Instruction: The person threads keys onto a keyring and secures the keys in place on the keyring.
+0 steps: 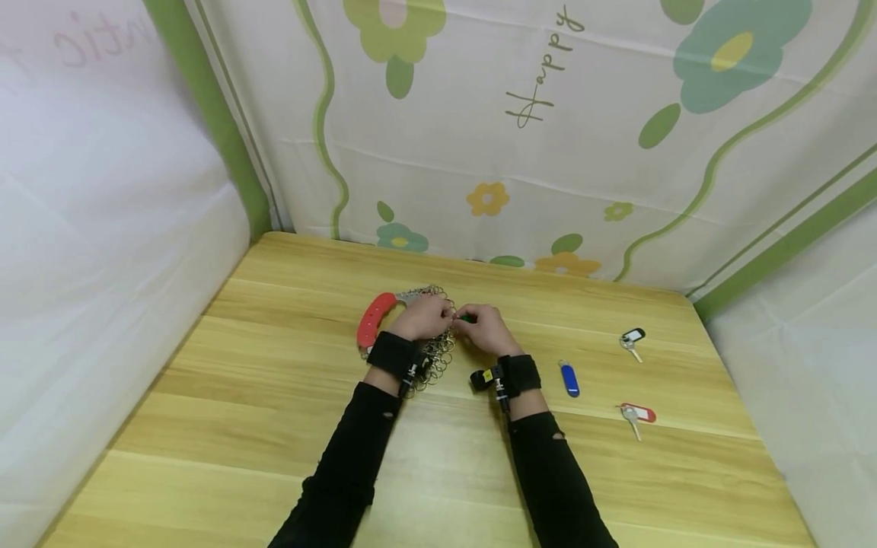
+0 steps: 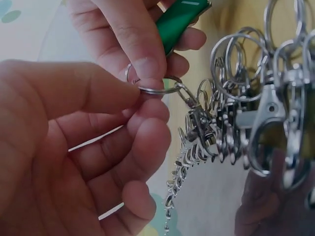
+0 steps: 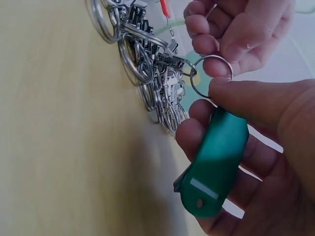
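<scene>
My left hand [image 1: 426, 318] pinches a metal split ring [image 2: 160, 90] between thumb and finger. That ring joins a small swivel clasp [image 2: 199, 120] on a holder [image 1: 377, 320] with a curved red handle and several hanging rings and clasps. Close by on the right, my right hand [image 1: 488, 329] holds a green key tag [image 3: 216, 157], its thumb at the split ring by the tag's upper end. A bit of metal [image 3: 179, 182] sticks out from behind the tag; the rest of it is hidden. Whether the tag is threaded on the ring I cannot tell.
Right of my right arm lies a blue key tag [image 1: 570, 380]. Farther right are a black key tag [image 1: 635, 334] with a key and a red key tag [image 1: 645, 414] with a key. Behind the wooden table [image 1: 274, 304] hangs a flowered curtain [image 1: 425, 152].
</scene>
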Motion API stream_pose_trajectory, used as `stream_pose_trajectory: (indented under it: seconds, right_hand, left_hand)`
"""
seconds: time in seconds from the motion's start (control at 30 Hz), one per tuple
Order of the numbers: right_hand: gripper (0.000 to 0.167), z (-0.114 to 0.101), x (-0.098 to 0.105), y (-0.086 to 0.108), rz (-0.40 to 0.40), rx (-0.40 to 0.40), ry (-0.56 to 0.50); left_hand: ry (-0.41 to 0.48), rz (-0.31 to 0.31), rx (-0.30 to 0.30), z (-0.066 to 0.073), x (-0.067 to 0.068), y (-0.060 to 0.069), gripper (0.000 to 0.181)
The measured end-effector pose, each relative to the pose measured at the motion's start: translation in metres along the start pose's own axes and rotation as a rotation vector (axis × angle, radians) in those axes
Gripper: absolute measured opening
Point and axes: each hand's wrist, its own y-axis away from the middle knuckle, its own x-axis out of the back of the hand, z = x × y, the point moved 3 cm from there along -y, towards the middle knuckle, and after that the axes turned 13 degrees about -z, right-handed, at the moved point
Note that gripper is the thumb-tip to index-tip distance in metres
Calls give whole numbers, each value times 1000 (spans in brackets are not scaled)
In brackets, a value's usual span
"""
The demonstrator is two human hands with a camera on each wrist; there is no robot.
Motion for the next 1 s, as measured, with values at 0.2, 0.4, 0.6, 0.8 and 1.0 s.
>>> stream_pose_trajectory:
  seconds: [0.2, 0.4, 0.6, 0.8, 1.0]
  right_hand:
    - [14, 0, 0, 0, -16, 13, -8]
    - [15, -2, 0, 1, -34, 15, -10]
    - [16, -4, -1, 1, -39, 19, -14]
    - [16, -4, -1, 1, -44, 24, -14]
    - [15, -2, -2, -1, -41, 20, 21]
  left_hand:
    - [-14, -29, 36, 3, -1, 0, 35]
    - [-2, -34, 45, 2, -3, -2, 40]
    - [14, -24, 34, 0, -3, -4, 38]
    - [37, -33, 35, 0, -3, -2, 40]
    - [43, -36, 49, 1, -2, -1, 37]
